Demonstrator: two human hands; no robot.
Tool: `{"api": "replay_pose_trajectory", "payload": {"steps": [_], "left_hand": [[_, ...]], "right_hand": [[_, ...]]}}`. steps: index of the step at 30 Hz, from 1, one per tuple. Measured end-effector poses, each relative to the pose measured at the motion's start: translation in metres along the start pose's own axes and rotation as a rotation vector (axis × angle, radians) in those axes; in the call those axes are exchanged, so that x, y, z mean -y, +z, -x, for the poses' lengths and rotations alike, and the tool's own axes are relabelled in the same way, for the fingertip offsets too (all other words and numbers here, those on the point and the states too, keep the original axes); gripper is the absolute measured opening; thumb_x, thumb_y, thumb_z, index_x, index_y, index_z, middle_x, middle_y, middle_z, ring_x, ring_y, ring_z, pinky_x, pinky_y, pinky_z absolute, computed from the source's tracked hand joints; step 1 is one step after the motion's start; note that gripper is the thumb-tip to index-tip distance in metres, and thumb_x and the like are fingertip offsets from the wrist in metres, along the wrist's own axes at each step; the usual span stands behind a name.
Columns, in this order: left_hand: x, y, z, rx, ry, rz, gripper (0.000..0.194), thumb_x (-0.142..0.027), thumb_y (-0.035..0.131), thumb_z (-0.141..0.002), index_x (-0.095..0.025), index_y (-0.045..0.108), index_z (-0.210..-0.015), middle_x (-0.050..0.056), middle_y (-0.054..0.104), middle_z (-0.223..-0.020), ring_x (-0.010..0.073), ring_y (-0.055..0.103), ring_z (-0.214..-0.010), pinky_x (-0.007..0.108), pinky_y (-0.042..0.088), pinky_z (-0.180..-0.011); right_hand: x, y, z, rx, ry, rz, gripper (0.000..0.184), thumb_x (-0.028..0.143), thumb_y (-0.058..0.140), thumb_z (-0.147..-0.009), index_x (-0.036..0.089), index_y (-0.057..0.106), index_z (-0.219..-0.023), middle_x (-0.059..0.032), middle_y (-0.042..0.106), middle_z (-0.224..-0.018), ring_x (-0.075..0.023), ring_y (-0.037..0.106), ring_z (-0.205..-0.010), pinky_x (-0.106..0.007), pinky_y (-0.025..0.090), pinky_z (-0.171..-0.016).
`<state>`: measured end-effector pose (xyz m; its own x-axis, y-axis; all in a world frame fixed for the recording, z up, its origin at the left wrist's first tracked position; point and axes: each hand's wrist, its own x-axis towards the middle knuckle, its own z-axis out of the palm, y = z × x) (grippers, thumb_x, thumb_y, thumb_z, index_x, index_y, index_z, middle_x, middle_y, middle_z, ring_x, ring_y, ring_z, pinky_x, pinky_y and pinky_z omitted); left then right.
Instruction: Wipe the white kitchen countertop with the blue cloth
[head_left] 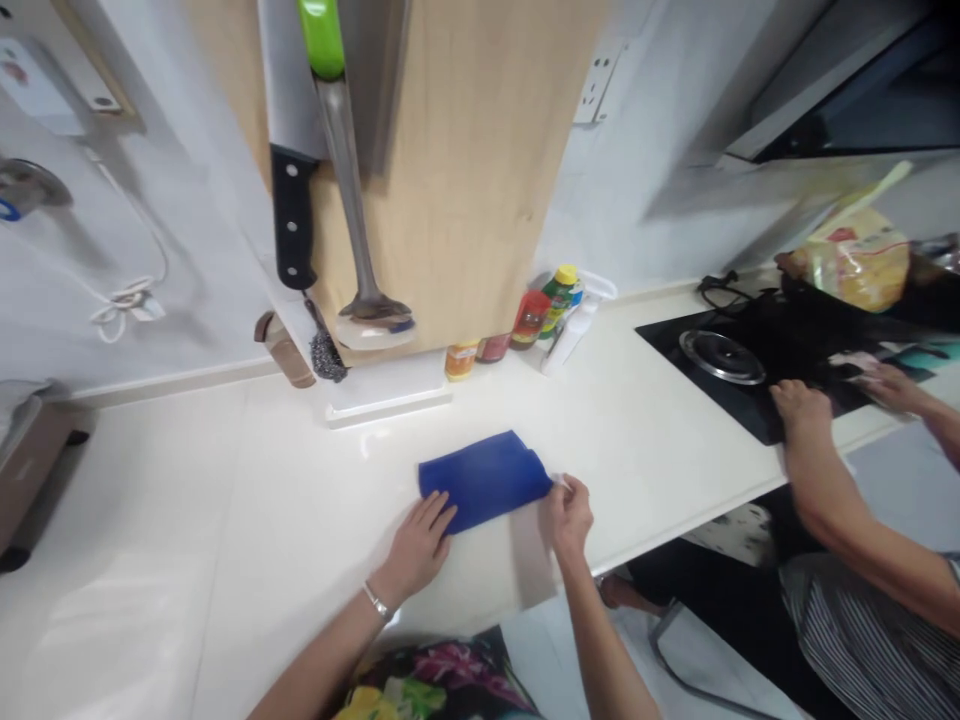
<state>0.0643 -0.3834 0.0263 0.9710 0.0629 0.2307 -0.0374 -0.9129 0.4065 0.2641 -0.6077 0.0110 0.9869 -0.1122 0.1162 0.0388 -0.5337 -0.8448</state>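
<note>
A folded blue cloth [484, 475] lies on the white countertop in front of me. My left hand [420, 540] rests on its lower left corner, fingers stretched out flat. At the cloth's right end my right hand [571, 512] is closed in a pinch on the edge. Something small and white, perhaps a tag, shows by those fingertips. The lower edge of the cloth lies between my two hands.
A wooden rack [465, 150] holds a cleaver [292, 215] and a green-handled ladle [356, 200]. Bottles and a white spray bottle [574, 330] stand behind the cloth. At right, a co-worker's hands [806, 410] are at the black cooktop [780, 340], beside a lid and a yellow bag [859, 260].
</note>
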Motion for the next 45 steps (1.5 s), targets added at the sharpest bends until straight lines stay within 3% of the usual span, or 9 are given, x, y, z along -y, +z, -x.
{"api": "replay_pose_trajectory", "payload": {"steps": [4,9,14,21,26,33,39,42,45], "left_hand": [[0.001,0.001,-0.016,-0.009,0.031,-0.022,0.044,-0.025,0.043,-0.099,-0.02,0.055,-0.14,0.013,0.052,-0.15,0.0257,0.044,-0.142,0.053,0.038,-0.12],[-0.001,0.017,-0.066,0.004,0.044,-0.052,0.05,-0.028,0.043,-0.099,-0.021,0.047,-0.148,0.011,0.038,-0.16,0.0276,0.031,-0.15,0.057,0.031,-0.122],[0.012,0.018,-0.069,0.043,0.11,-0.112,0.052,-0.031,0.043,-0.101,-0.023,0.041,-0.152,0.01,0.034,-0.162,0.0285,0.026,-0.152,0.058,0.029,-0.122],[0.057,-0.026,-0.002,0.058,0.18,-0.155,0.053,-0.029,0.042,-0.101,-0.027,0.036,-0.154,0.009,0.034,-0.162,0.0273,0.028,-0.151,0.058,0.032,-0.12],[0.067,-0.039,0.021,-0.023,0.024,-0.121,0.042,-0.022,0.039,-0.1,-0.022,0.058,-0.137,0.012,0.053,-0.147,0.0246,0.049,-0.137,0.045,0.046,-0.113],[0.058,-0.053,0.002,0.007,-0.324,-0.103,0.033,-0.025,0.053,-0.09,-0.015,0.065,-0.12,0.014,0.065,-0.113,0.0273,0.06,-0.108,0.044,0.051,-0.099],[0.067,-0.072,-0.008,0.037,-0.329,-0.1,0.008,-0.026,0.06,-0.084,-0.02,0.064,-0.084,0.009,0.064,-0.089,0.0248,0.061,-0.089,0.041,0.052,-0.086],[0.057,-0.081,-0.002,0.052,-0.268,-0.073,0.007,-0.024,0.055,-0.088,-0.022,0.061,-0.086,0.007,0.065,-0.092,0.0223,0.061,-0.091,0.038,0.051,-0.087],[0.04,-0.086,0.014,0.108,-0.21,0.01,0.011,-0.028,0.049,-0.095,-0.023,0.059,-0.095,0.004,0.067,-0.092,0.0189,0.063,-0.085,0.032,0.051,-0.078]], "right_hand": [[-0.047,-0.033,0.001,-0.026,-0.229,0.184,0.051,0.046,0.04,-0.092,0.011,0.059,-0.124,-0.0192,0.067,-0.117,-0.0306,0.061,-0.11,-0.049,0.047,-0.098],[-0.07,-0.035,0.009,-0.032,-0.496,0.354,0.037,0.026,0.038,-0.094,0.013,0.059,-0.121,-0.0197,0.058,-0.136,-0.0309,0.051,-0.13,-0.055,0.044,-0.107],[-0.036,-0.014,0.007,-0.003,-0.64,0.231,0.034,0.022,0.042,-0.097,0.015,0.057,-0.126,-0.0169,0.063,-0.127,-0.0276,0.057,-0.121,-0.052,0.05,-0.103],[0.025,0.04,0.02,0.49,-0.957,0.124,0.048,0.014,0.036,-0.097,0.021,0.047,-0.143,-0.0107,0.056,-0.143,-0.0228,0.05,-0.133,-0.046,0.048,-0.107],[0.033,0.066,0.029,0.527,-0.93,0.242,0.048,0.014,0.04,-0.093,0.017,0.052,-0.139,-0.0127,0.061,-0.136,-0.0277,0.053,-0.122,-0.048,0.047,-0.102],[0.037,0.075,0.017,0.562,-0.906,0.272,0.045,0.017,0.048,-0.087,0.016,0.057,-0.132,-0.0126,0.067,-0.116,-0.0266,0.056,-0.104,-0.043,0.048,-0.091],[0.045,0.079,0.019,0.504,-0.877,0.264,0.026,0.013,0.052,-0.079,0.017,0.067,-0.1,-0.0093,0.067,-0.088,-0.0252,0.057,-0.09,-0.04,0.049,-0.084],[0.045,0.071,0.026,0.495,-0.877,0.241,0.022,0.011,0.05,-0.08,0.019,0.065,-0.095,-0.009,0.066,-0.095,-0.0237,0.059,-0.093,-0.04,0.05,-0.086],[0.039,0.054,0.041,0.491,-0.89,0.171,0.027,0.01,0.047,-0.082,0.019,0.063,-0.102,-0.0103,0.067,-0.109,-0.0258,0.058,-0.115,-0.045,0.05,-0.098]]}}
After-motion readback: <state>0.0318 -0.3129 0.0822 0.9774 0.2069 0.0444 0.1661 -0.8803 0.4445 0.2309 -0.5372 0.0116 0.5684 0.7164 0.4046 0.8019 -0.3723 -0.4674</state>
